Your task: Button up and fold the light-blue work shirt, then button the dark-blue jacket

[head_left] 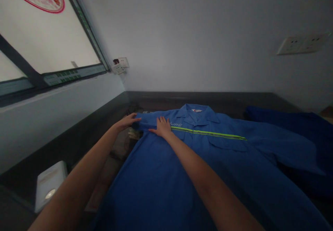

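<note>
A blue work shirt [166, 165] lies spread front side up, its collar away from me. A yellow-green stripe crosses the chest, with pale lettering above it on the left. My left hand [127, 121] grips the end of the left-side short sleeve, thumb and fingers closed at its hem. Flat on the chest near that shoulder rests my right hand [163, 127], fingers spread beside the lettering. The right-side sleeve stretches out toward the right, and the lower part of the shirt runs out of view at the bottom.
Darker blue fabric [286, 118] lies at the right, partly under the shirt. A white box-like object [50, 186] sits at the lower left. Wall sockets [303, 44] are at the right, with more sockets [121, 65] in the left corner by a window [49, 30].
</note>
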The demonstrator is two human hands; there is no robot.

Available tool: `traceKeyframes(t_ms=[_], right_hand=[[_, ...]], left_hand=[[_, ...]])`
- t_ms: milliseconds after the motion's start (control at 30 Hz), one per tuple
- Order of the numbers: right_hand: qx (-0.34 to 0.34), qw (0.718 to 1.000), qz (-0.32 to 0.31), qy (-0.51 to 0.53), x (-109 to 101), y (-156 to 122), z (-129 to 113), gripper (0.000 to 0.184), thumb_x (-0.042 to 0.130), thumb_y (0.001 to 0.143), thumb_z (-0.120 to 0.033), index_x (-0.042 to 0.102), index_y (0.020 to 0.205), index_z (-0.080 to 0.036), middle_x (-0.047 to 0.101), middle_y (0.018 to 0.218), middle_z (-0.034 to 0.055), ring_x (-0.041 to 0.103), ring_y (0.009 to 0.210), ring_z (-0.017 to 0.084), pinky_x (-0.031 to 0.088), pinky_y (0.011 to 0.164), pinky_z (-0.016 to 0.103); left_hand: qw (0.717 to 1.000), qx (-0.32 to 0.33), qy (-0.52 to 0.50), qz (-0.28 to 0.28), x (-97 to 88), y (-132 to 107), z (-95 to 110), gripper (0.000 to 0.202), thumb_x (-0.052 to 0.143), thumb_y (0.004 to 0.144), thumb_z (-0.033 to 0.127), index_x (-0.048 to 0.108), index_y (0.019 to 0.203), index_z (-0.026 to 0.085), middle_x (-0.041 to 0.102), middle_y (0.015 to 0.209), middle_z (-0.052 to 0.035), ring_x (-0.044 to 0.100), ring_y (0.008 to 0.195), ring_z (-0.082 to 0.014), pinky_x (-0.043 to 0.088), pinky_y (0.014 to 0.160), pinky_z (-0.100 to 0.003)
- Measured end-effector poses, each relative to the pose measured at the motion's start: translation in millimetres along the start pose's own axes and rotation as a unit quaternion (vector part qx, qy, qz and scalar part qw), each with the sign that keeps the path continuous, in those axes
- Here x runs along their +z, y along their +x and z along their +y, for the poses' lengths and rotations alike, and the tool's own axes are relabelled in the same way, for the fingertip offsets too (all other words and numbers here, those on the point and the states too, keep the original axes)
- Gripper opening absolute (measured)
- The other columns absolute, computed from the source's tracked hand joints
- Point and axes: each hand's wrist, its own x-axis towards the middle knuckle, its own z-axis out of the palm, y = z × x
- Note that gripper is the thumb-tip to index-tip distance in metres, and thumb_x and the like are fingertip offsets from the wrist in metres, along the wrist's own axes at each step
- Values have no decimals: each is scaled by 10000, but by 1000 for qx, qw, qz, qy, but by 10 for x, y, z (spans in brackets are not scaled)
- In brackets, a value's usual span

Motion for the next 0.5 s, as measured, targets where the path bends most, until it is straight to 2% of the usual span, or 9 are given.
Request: traceKeyframes(t_ms=[133,267,400,500], right_hand=[[-3,1000,11,7,66,-15,33,949,373,796,-732,291,1433,-34,269,1489,241,176,1404,320,68,1121,506],[1,1000,17,16,77,-26,20,898,287,836,-711,296,1438,-44,261,1494,234,168,1408,311,56,1117,508],[6,1000,14,7,72,-20,8,889,295,838,-697,274,1450,-52,232,1511,211,146,1414,309,51,1118,519],[1,1000,5,-8,61,-21,7,870,337,835,-672,271,1454,-65,213,1523,188,129,1414,329,56,1115,544]], left_hand=[[998,58,1,30,59,51,3,484,657,695,346,510,1117,158,650,897,-46,615,752,-177,502,647,-269],[985,145,52,74,114,110,128,498,581,755,305,465,1215,154,639,985,-62,621,845,-193,520,732,-308],[935,287,187,95,231,-12,370,450,524,803,272,486,1236,158,627,1094,-77,601,994,-219,481,884,-359],[884,374,277,47,402,-224,523,396,465,856,249,498,1245,183,618,1158,-77,582,1075,-218,442,955,-356]])
